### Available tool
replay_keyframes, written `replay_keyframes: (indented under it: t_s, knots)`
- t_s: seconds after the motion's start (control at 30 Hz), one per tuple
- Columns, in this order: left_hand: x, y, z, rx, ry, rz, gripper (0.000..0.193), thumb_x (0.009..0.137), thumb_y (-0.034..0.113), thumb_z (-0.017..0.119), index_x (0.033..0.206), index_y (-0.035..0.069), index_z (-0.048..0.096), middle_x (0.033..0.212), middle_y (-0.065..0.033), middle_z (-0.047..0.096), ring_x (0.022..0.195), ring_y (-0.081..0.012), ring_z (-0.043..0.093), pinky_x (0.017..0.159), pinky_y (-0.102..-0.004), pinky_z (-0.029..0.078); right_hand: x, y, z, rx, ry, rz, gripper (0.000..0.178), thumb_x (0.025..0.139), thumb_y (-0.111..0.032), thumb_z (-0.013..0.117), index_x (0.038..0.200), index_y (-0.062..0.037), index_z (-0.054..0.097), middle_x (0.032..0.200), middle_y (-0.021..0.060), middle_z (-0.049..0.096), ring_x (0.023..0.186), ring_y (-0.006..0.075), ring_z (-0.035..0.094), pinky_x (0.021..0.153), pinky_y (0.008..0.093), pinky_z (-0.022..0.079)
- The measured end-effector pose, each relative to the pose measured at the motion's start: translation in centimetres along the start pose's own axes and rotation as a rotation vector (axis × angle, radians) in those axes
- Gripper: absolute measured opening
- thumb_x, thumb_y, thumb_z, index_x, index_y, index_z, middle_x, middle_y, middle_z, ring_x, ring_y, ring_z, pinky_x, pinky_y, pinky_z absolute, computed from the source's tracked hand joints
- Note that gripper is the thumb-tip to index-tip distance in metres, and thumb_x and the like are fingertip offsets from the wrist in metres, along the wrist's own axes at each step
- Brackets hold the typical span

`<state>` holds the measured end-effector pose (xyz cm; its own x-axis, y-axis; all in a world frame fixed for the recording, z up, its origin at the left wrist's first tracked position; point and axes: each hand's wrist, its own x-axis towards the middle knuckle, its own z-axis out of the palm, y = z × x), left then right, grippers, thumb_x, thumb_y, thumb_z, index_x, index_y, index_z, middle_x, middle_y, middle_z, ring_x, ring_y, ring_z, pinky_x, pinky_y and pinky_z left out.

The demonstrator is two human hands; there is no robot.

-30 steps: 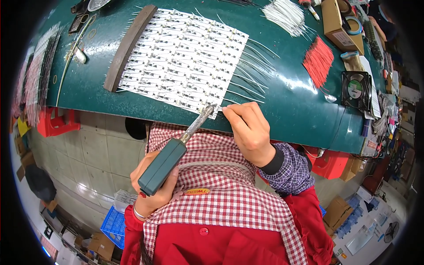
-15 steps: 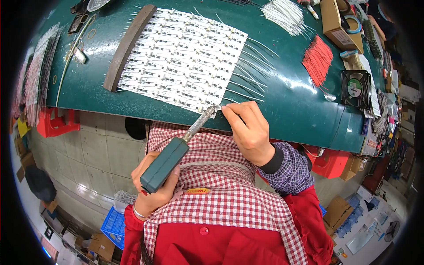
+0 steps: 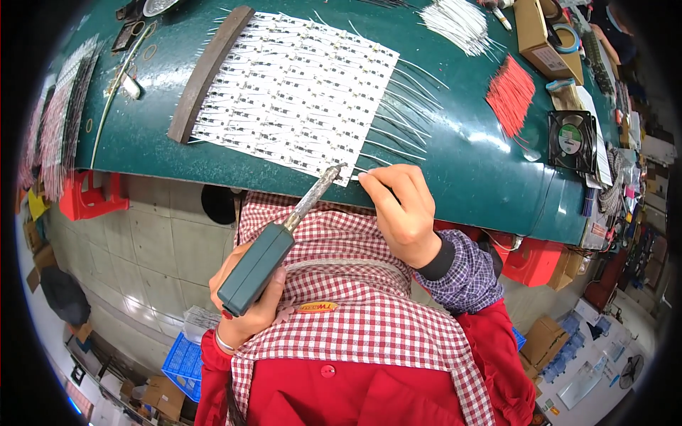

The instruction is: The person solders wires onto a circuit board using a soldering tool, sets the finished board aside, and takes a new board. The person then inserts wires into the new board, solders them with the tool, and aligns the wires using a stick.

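Observation:
My left hand (image 3: 249,321) is wrapped round the dark green handle of a soldering iron (image 3: 257,268). The iron slants up and away, its tip at the near right corner of a white circuit board panel (image 3: 295,96). Rows of small dark parts and thin white wires cover this panel. Just right of that corner, my right hand (image 3: 406,216) pinches the end of a white wire (image 3: 357,175) between thumb and forefinger. More white wires (image 3: 401,148) stick out along the panel's right edge. Whether the tip touches the panel I cannot tell.
A dark bar (image 3: 212,74) lies along the panel's left edge on the green table (image 3: 462,181). Bundles of red wires (image 3: 510,96) and white wires (image 3: 455,25) lie at the right, near a black fan (image 3: 572,140) and a cardboard box (image 3: 536,46). Wired strips (image 3: 67,117) lie far left.
The soldering iron's tip has shifted slightly left and away from my right fingers, and its handle has dropped a little to the left. My right hand stays nearly in place.

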<state>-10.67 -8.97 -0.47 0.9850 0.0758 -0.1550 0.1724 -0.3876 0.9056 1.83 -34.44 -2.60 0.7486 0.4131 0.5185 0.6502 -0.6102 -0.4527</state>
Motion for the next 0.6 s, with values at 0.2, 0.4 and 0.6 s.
replay_keyframes:
  t_s: [0.2,0.4,0.6]
  knots:
    - [0.0,0.0,-0.4,0.087,-0.030,0.094,0.026,0.072,-0.003,0.074,0.097,-0.008,0.071,0.094,-0.0206,0.070,0.086,-0.0353,0.071,0.074,-0.0393,0.058,-0.4,-0.5,0.1,0.036,0.008,-0.003,0.037,0.064,0.008,0.069,0.101,0.0048,0.068,0.091,0.0118,0.064,0.080,0.0266,0.061,0.065,0.0340,0.051]
    - [0.9,1.3,-0.4,0.103,-0.022,0.185,0.024,0.071,-0.003,0.074,0.095,-0.007,0.071,0.093,-0.0195,0.070,0.083,-0.0340,0.071,0.072,-0.0378,0.057,-0.4,-0.6,0.2,0.068,-0.002,0.031,0.042,0.061,0.014,0.068,0.101,0.0038,0.069,0.089,0.0117,0.065,0.078,0.0271,0.061,0.065,0.0340,0.049]
    - [1.3,2.1,-0.3,0.069,-0.032,0.161,0.023,0.071,-0.004,0.074,0.094,-0.008,0.070,0.090,-0.0184,0.068,0.080,-0.0318,0.070,0.069,-0.0363,0.057,-0.6,-0.7,0.3,0.066,-0.011,0.031,0.042,0.060,0.013,0.068,0.101,0.0038,0.069,0.089,0.0116,0.065,0.078,0.0271,0.061,0.065,0.0342,0.050]
